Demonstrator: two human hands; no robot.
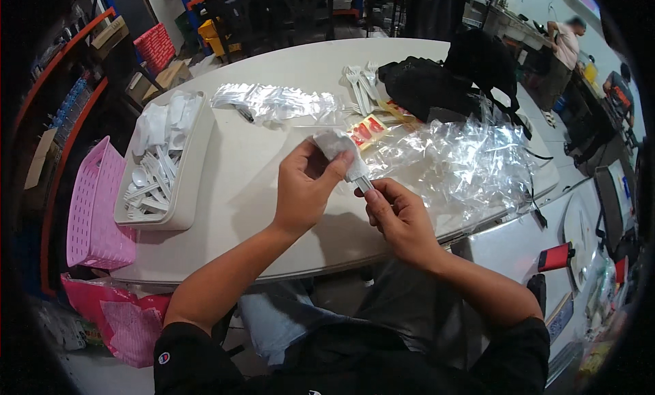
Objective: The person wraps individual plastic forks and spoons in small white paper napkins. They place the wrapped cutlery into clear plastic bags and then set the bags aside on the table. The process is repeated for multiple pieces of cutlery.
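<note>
My left hand [306, 187] grips a small clear packet [339, 148] stuffed with a white napkin and white plastic cutlery, held above the white table [252, 163]. My right hand [399, 214] pinches the lower end of the same packet, where the cutlery handles stick out. Both hands meet near the table's front edge. A beige tray [194, 153] heaped with finished white cutlery packets lies to the left of my left hand.
A heap of empty clear bags [464, 163] lies right of the hands, another [276, 103] behind. Loose white forks [358, 84], red-yellow sachets [368, 130] and a black bag [443, 78] sit further back. A pink basket [95, 204] stands left. People stand far right.
</note>
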